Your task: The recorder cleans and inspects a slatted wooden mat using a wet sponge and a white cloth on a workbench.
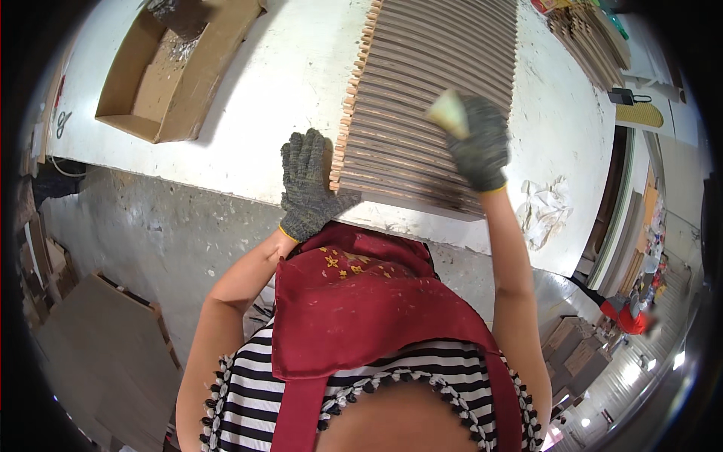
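A row of long, thin grey-brown wooden strips [407,128] lies side by side on the white table, their pale ends forming a jagged left edge. My left hand [307,177], in a dark knitted glove, rests flat with fingers stretched out along that edge, thumb at the near corner. Over the strips, toward their right side, my gloved right hand [482,143] is closed on a pale yellowish wedge-shaped pad [449,114]. Motion blur hides the pad's exact kind and whether it touches the strips.
An open cardboard box [169,105] with a dark container [181,16] in it stands at the far left. A crumpled white cloth [546,211] lies on the white table [580,151] at right. More strips [584,49] are stacked at the far right. Another person in red [625,316] is beyond.
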The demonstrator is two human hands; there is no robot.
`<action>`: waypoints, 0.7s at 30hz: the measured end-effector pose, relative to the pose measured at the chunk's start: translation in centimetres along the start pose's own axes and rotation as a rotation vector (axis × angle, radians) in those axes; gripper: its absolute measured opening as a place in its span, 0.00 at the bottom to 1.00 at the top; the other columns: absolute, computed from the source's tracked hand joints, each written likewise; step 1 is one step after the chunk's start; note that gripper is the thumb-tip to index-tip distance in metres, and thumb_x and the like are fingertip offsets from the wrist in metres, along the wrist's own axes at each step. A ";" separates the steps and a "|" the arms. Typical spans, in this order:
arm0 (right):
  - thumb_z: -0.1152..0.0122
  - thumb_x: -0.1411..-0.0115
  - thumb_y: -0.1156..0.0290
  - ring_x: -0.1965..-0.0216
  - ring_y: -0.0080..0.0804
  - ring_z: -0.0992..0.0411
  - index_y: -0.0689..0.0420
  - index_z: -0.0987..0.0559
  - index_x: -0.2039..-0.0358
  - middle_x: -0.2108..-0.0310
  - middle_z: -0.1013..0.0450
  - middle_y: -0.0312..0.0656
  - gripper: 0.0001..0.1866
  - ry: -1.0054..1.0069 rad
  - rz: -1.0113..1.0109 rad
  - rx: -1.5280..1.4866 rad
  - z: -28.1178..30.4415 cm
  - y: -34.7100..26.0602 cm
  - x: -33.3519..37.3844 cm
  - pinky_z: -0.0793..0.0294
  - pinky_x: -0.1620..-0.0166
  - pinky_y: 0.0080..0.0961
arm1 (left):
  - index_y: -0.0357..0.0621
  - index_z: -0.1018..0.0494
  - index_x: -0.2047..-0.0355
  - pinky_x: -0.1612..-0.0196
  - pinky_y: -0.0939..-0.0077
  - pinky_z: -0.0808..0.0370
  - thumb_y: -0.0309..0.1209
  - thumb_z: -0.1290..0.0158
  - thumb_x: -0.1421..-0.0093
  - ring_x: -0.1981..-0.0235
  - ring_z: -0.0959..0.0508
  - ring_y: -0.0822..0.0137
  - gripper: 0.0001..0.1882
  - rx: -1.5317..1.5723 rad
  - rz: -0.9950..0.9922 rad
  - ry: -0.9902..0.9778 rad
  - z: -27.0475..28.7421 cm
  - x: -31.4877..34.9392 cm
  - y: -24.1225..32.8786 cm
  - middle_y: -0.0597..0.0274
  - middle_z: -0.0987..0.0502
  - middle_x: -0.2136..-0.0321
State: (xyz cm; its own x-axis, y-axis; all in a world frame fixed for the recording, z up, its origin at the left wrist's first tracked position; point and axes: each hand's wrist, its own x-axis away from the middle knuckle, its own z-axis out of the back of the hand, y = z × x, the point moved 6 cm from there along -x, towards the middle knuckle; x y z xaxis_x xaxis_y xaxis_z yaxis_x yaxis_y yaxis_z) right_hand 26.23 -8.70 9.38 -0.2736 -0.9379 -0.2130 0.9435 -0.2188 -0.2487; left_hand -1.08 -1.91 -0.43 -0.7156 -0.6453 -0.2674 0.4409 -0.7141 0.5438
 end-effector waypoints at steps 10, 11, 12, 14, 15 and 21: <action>0.38 0.45 0.62 0.53 0.45 0.30 0.53 0.26 0.46 0.52 0.28 0.46 0.26 -0.165 0.197 -0.266 -2.1 -9.0 6.8 0.31 0.46 0.42 | 0.36 0.49 0.34 0.34 0.38 0.58 0.61 0.34 0.60 0.33 0.50 0.36 0.63 0.122 -0.181 -0.075 0.5 -3.6 1.1 0.38 0.45 0.36; 0.37 0.46 0.62 0.53 0.45 0.30 0.54 0.26 0.46 0.52 0.28 0.46 0.26 -0.139 0.080 -0.348 -2.8 -5.4 6.7 0.31 0.46 0.43 | 0.36 0.49 0.34 0.34 0.38 0.58 0.61 0.34 0.60 0.33 0.50 0.36 0.63 0.128 -0.192 -0.081 0.5 -3.5 1.3 0.38 0.45 0.36; 0.35 0.48 0.63 0.54 0.46 0.29 0.56 0.26 0.47 0.55 0.26 0.47 0.27 0.182 0.169 -0.259 -0.6 -2.0 7.0 0.30 0.48 0.42 | 0.36 0.50 0.34 0.34 0.38 0.58 0.61 0.33 0.61 0.33 0.50 0.36 0.63 0.096 -0.187 -0.103 0.4 -3.3 1.1 0.37 0.45 0.36; 0.34 0.49 0.64 0.59 0.47 0.27 0.58 0.24 0.51 0.61 0.25 0.48 0.24 0.215 0.071 0.057 2.4 3.9 6.2 0.29 0.53 0.43 | 0.36 0.50 0.33 0.34 0.38 0.59 0.61 0.33 0.61 0.33 0.50 0.37 0.64 0.061 -0.187 -0.100 -0.3 -3.0 0.3 0.37 0.46 0.36; 0.33 0.49 0.63 0.60 0.49 0.28 0.57 0.24 0.53 0.63 0.25 0.48 0.23 0.182 -0.169 0.084 3.4 8.3 6.8 0.30 0.55 0.44 | 0.36 0.50 0.33 0.34 0.38 0.59 0.61 0.33 0.61 0.33 0.50 0.37 0.64 0.066 -0.198 -0.105 -0.4 -3.2 0.5 0.37 0.46 0.36; 0.29 0.50 0.62 0.54 0.48 0.29 0.60 0.31 0.44 0.55 0.28 0.48 0.35 0.276 -0.112 -0.083 1.4 2.9 10.6 0.30 0.50 0.42 | 0.34 0.51 0.33 0.33 0.38 0.59 0.61 0.34 0.60 0.33 0.51 0.34 0.64 0.071 -0.218 -0.155 -0.3 -3.8 1.3 0.35 0.46 0.36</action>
State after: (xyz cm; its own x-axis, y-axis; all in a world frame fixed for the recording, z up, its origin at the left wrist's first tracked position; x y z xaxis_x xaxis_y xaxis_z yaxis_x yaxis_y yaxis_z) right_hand 26.31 -19.62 7.69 -0.4260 -0.7981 -0.4261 0.8894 -0.2831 -0.3589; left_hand 2.41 -0.52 1.05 -0.8662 -0.4253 -0.2622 0.2321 -0.8072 0.5427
